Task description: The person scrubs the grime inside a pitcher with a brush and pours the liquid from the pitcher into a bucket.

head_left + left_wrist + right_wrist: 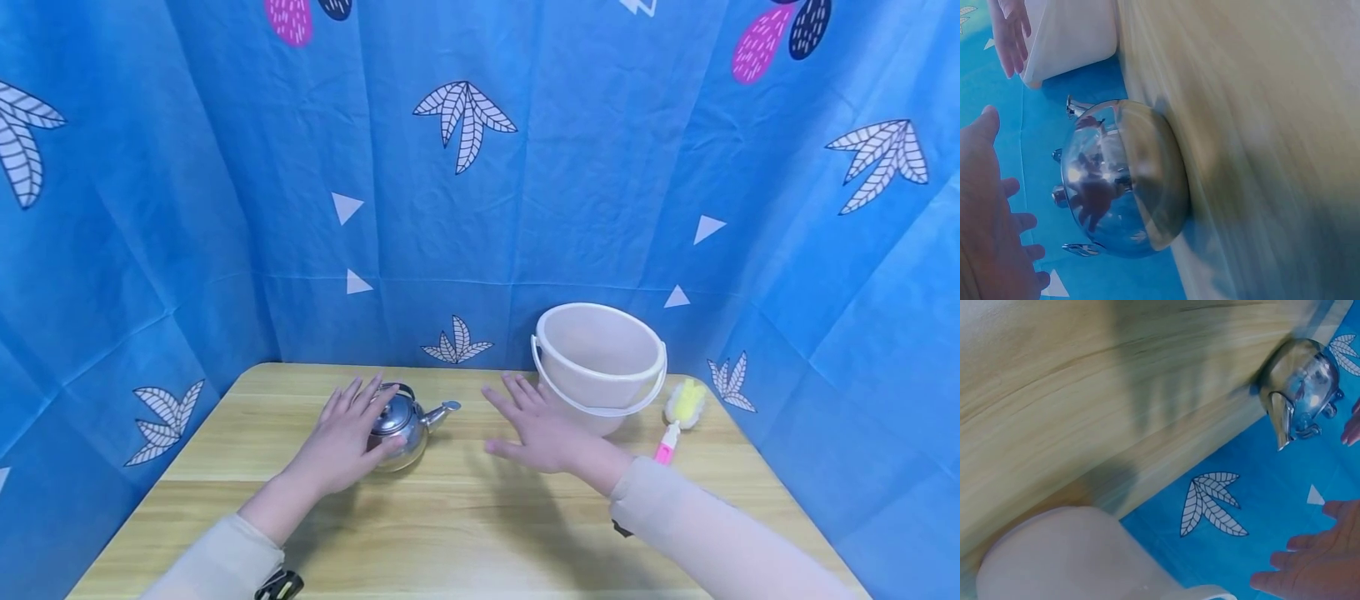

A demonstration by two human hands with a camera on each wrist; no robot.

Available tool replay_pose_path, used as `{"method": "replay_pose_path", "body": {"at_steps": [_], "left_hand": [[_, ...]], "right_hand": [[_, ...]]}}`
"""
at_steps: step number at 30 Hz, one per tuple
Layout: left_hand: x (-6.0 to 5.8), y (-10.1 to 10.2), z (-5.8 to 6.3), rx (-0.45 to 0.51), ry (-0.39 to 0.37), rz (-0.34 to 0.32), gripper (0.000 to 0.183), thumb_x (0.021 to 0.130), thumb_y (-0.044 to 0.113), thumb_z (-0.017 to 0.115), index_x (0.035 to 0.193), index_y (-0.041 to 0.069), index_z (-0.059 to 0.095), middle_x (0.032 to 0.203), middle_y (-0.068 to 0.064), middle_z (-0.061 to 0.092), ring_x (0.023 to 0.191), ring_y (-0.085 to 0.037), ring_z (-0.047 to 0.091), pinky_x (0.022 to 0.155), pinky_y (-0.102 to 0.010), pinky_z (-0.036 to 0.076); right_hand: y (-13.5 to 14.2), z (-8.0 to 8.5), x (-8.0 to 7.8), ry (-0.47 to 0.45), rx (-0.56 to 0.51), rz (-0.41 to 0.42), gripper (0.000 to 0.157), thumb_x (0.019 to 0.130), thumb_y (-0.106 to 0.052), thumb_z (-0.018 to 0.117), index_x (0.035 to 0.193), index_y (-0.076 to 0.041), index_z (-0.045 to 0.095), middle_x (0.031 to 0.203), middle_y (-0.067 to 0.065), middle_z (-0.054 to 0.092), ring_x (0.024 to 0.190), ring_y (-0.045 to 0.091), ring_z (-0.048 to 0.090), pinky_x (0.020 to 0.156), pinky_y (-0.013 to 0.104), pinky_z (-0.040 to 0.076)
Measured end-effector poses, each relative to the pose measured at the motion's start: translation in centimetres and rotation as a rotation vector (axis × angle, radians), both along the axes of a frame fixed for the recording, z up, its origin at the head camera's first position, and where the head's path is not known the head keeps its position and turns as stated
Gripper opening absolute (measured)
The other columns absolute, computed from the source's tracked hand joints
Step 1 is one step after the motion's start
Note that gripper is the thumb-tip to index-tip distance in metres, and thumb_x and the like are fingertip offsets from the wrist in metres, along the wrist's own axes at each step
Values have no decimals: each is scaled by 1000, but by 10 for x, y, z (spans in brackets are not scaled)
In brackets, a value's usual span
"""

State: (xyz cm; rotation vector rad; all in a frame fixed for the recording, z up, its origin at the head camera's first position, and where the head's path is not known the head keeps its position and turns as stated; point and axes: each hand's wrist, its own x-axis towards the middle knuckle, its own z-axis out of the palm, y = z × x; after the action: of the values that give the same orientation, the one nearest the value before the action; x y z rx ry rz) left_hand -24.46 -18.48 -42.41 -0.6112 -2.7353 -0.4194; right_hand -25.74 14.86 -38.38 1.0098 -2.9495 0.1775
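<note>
A shiny metal teapot point(401, 433) stands upright on the wooden table, its spout pointing right in the head view. My left hand point(345, 442) hovers above and beside it, fingers spread, and hides part of its left side. In the left wrist view a gap shows between that hand point(997, 219) and the teapot point(1125, 178). My right hand point(543, 429) is held in the air with fingers spread, in front of a white bucket point(592, 379) and holding nothing. The right wrist view shows this hand point(1319, 556) apart from the bucket point(1072, 556) and the teapot point(1304, 381).
A brush point(684, 408) with a yellow and white head and a pink handle lies right of the bucket, its lower end hidden by my right arm. Blue patterned curtain point(450, 233) hangs behind and at both sides of the table point(450, 533).
</note>
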Motion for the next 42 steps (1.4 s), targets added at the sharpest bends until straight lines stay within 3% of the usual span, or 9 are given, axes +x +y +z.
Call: {"method": "replay_pose_path", "body": {"at_steps": [7, 21, 29, 42], "left_hand": [[-2, -5, -4, 19, -32, 19, 80, 95, 58, 59, 158, 17, 32, 164, -16, 22, 150, -45, 13, 120, -62, 4], [-4, -14, -7, 43, -23, 49, 75, 98, 59, 51, 156, 14, 34, 163, -19, 23, 148, -47, 15, 119, -65, 6], [-6, -19, -17, 65, -36, 64, 71, 101, 56, 49, 156, 14, 34, 162, -21, 24, 148, -48, 15, 119, -66, 6], [-6, -23, -18, 85, -57, 89, 66, 104, 46, 49, 156, 9, 34, 162, -24, 23, 147, -49, 16, 118, -66, 6]], "right_hand": [[-6, -3, 0, -12, 0, -6, 85, 96, -73, 35, 162, -24, 15, 167, 15, 2, 152, 38, 6, 122, 58, 10], [-15, -4, 0, -31, -10, 16, 80, 99, -65, 41, 162, -24, 15, 167, 17, 7, 152, 38, 7, 122, 57, 10], [-21, -5, 2, -43, -18, 26, 78, 100, -63, 41, 162, -23, 17, 166, 20, 9, 152, 39, 7, 121, 60, 12], [-27, -5, 1, -48, -33, 28, 76, 101, -59, 45, 162, -25, 17, 166, 17, 8, 152, 37, 7, 121, 60, 10]]}}
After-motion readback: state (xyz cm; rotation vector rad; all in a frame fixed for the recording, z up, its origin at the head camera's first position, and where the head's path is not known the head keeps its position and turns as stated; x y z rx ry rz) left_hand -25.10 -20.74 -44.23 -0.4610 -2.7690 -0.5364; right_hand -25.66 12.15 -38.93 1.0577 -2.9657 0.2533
